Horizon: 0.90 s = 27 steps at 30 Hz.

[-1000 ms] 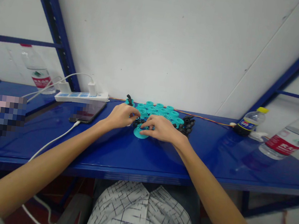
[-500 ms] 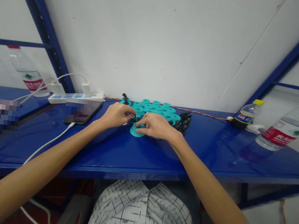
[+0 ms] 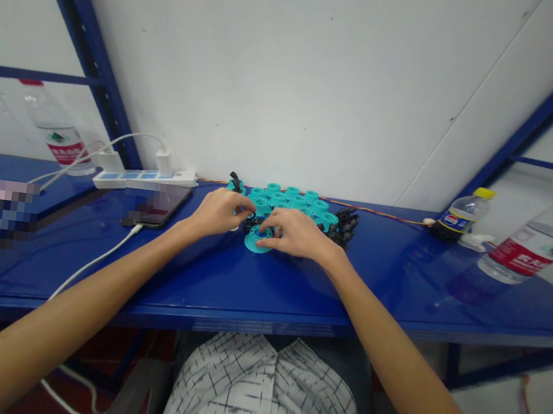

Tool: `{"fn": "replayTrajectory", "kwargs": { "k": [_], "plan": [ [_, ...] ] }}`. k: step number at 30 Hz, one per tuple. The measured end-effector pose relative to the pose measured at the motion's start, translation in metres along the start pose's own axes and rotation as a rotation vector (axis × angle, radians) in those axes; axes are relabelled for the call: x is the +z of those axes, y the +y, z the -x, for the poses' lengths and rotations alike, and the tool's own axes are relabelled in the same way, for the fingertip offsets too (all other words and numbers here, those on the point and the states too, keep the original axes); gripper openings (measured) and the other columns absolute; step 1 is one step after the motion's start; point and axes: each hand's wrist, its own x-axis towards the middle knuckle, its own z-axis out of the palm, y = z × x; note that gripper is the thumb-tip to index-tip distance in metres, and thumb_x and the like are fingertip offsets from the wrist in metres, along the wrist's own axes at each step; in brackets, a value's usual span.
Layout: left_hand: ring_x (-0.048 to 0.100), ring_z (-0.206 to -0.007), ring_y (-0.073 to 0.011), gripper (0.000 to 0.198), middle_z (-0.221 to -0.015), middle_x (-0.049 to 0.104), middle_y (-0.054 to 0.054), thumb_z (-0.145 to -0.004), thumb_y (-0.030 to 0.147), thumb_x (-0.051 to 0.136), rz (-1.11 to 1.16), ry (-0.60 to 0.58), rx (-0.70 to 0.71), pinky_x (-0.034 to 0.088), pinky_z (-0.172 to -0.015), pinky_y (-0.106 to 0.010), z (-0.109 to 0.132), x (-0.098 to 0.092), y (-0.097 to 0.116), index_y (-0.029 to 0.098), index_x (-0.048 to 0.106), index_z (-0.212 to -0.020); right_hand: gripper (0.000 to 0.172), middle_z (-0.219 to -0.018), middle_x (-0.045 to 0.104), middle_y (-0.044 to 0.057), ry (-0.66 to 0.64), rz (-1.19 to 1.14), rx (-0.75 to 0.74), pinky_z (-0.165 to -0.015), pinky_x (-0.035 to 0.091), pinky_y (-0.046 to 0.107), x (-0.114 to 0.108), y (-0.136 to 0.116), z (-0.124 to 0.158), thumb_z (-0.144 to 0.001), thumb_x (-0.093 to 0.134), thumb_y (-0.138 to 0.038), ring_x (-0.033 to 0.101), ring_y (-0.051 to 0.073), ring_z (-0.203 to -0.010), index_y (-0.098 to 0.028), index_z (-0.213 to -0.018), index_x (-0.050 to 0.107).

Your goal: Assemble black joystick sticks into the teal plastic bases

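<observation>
A teal spool-like piece (image 3: 254, 244) with a wide round base stands on the blue table. My right hand (image 3: 298, 233) is closed on its top, thumb and fingers bent at the rim. My left hand (image 3: 219, 213) pinches a thin black cord (image 3: 252, 215) just to the left of and behind that spool. Part of the cord is hidden by the fingers. Behind both hands several more teal spools (image 3: 292, 193) stand close together. A pile of coiled black cords (image 3: 347, 226) lies to the right of them.
On the left are a white power strip (image 3: 145, 179), a phone (image 3: 170, 206) on a white cable and a water bottle (image 3: 66, 137). A cola bottle (image 3: 461, 216) and a large water bottle (image 3: 529, 241) stand at right. A white wall (image 3: 291, 88) rises behind the table.
The camera view has shifted slightly, so everything appears a little further right. Both hands keep nearly the same places at the spool and the cord.
</observation>
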Motion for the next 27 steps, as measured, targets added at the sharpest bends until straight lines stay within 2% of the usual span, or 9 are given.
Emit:
{"fn": "replayTrajectory", "kwargs": {
  "k": [8,12,20,27],
  "plan": [
    [0.071,-0.077,-0.0184,0.028,-0.084,0.078,-0.004,-0.079,0.021,0.054,0.003,-0.011,0.002,0.047,-0.065,-0.024,-0.0004,0.0017,-0.0002,0.02,0.078,-0.094,0.026,-0.087,0.068,0.006,-0.023,0.041,0.017,-0.062,0.03,0.026,0.0024,-0.0014,-0.0007,-0.084,0.069,-0.043,0.055,0.015,-0.072,-0.022,-0.095,0.078],
    [0.071,-0.076,-0.0183,0.028,-0.084,0.078,-0.003,-0.079,0.022,0.054,-0.003,-0.002,0.004,0.047,-0.064,-0.024,-0.0005,0.0024,-0.0015,0.021,0.078,-0.093,0.029,-0.089,0.066,0.006,-0.021,0.042,0.017,-0.062,0.028,0.026,0.0028,-0.0023,-0.0002,-0.084,0.068,-0.045,0.054,0.015,-0.074,-0.023,-0.1,0.077],
    [0.07,-0.075,-0.0185,0.028,-0.082,0.077,-0.003,-0.08,0.023,0.053,-0.026,-0.005,0.013,0.046,-0.062,-0.024,0.0003,-0.0007,0.0006,0.021,0.078,-0.093,0.033,-0.098,0.063,0.005,0.03,-0.044,0.009,-0.066,0.032,0.024,0.0015,-0.0024,0.0012,-0.078,0.075,-0.043,0.053,0.013,-0.075,-0.02,-0.102,0.073],
    [0.071,-0.078,-0.0192,0.03,-0.085,0.078,-0.004,-0.08,0.023,0.052,-0.03,-0.012,0.009,0.047,-0.065,-0.024,0.0004,-0.0009,0.0019,0.02,0.078,-0.094,0.035,-0.095,0.067,0.006,0.015,-0.012,-0.02,-0.066,0.034,0.025,0.0018,-0.0008,0.0005,-0.08,0.072,-0.048,0.056,0.013,-0.074,-0.019,-0.1,0.077]
  ]
}}
